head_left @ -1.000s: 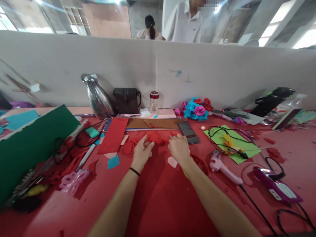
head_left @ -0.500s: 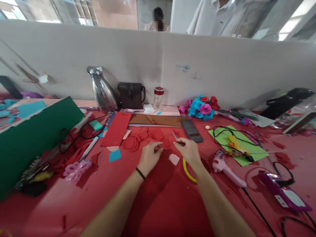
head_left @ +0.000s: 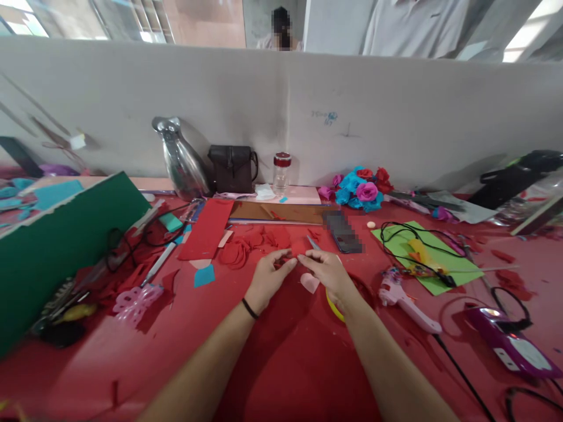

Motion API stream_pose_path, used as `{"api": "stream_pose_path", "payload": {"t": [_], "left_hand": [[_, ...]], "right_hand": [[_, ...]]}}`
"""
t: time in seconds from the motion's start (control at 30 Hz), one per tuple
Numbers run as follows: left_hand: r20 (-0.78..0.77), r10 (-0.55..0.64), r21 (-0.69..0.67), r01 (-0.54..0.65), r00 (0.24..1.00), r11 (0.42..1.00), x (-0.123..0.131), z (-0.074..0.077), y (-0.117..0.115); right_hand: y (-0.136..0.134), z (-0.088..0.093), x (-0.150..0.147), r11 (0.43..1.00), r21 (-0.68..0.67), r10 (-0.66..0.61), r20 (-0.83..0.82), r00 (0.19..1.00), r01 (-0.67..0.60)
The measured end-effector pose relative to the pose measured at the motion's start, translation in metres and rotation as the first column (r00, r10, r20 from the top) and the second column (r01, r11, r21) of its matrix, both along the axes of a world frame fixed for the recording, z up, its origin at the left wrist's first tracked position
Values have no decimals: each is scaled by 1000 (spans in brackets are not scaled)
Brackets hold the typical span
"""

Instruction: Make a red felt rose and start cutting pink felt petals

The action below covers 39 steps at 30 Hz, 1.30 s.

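My left hand (head_left: 269, 278) is closed in a pinch on the near edge of a small red paper piece (head_left: 301, 246). The fingertips of my right hand (head_left: 328, 271) meet it there, pinching the same piece. A narrow grey pointed blade (head_left: 313, 242) sticks out beyond my right fingers; its other end is hidden by the hand. Just below the fingers lies a pale pink petal-shaped cutout (head_left: 310, 283). A yellow ring (head_left: 333, 306) shows partly beneath my right wrist. Behind my left hand are several loose red cutouts (head_left: 235, 252).
At left are a red sheet (head_left: 206, 230), a blue cutout (head_left: 204, 275) and a green board (head_left: 74, 252). A phone (head_left: 342, 232), paper flowers (head_left: 363, 190), a pink glue gun (head_left: 409, 305) and a purple device (head_left: 512, 340) lie right. A metal jug (head_left: 178, 161) stands behind.
My hands have come together, the right one moving left toward the left. The red piece now shows upright between the fingertips. The person behind the partition has shifted right.
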<state>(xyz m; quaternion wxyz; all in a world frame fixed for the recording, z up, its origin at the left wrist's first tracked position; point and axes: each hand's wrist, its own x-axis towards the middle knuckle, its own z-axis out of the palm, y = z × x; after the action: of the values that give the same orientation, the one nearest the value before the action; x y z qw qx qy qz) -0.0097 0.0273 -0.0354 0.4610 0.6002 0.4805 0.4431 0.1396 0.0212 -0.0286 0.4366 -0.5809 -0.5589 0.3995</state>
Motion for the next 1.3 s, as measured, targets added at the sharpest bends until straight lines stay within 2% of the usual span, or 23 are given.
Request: {"api": "stream_pose_path", "payload": {"t": [0.07,0.1,0.2,0.27,0.37,0.5,0.6,0.67,0.7,0.77,0.8,0.9,0.93,0.97,1.0,1.07,1.17,1.3], "left_hand": [[238,27,-130,4,971,992,1,0,-1],[306,55,-166,-4,951,986,2,0,-1],[352,123,-203,-53,928,978,2,2,-1],[286,140,-178,-91,948,980,0,2,0],[80,127,-69,-121,989,990,-2,-1,3],[-135,49,44,-44,990,998,1,-4,2],[-300,28,75,-6,953,997,1,8,-1],[-505,62,84,-23,861,996,-10,23,-1],[-632,136,87,-105,763,991,-21,31,0],[-712,277,105,-292,646,951,-51,45,2],[-742,342,110,-399,576,910,-69,50,2],[-816,464,154,-644,345,749,-120,52,2],[-851,475,198,-702,224,685,-132,49,2],[-876,459,220,-725,147,652,-140,45,1],[-885,454,249,-717,106,652,-145,41,1],[-895,439,272,-685,78,676,-146,34,2],[-903,421,270,-648,85,712,-139,29,4],[-903,418,255,-656,102,710,-136,29,5]], "right_hand": [[-3,-2,-6,999,-6,40,-25,999,-41],[-4,-3,-9,998,-7,55,-28,998,-55],[-6,-6,-13,998,19,67,-27,997,-66],[-6,-7,-15,998,62,36,-47,998,-33],[-5,-7,-15,995,102,-1,-74,997,8],[-4,-8,-12,994,103,-33,-7,999,34],[-3,-10,-10,992,110,-55,-8,998,55],[-2,-12,-9,992,109,-65,-29,997,68],[-2,-13,-9,991,106,-79,-41,996,83],[-2,-14,-9,988,96,-116,-68,991,122],[-2,-14,-9,986,90,-133,-81,988,140],[-2,-13,-10,983,73,-161,-114,980,170],[-3,-13,-10,983,67,-162,-123,979,171],[-2,-12,-10,983,62,-161,-130,978,170],[-2,-12,-11,984,58,-160,-137,978,169],[-2,-10,-11,984,53,-159,-146,977,168],[-3,-8,-12,983,51,-165,-153,974,175],[-4,-8,-12,981,53,-174,-160,972,184]]}}
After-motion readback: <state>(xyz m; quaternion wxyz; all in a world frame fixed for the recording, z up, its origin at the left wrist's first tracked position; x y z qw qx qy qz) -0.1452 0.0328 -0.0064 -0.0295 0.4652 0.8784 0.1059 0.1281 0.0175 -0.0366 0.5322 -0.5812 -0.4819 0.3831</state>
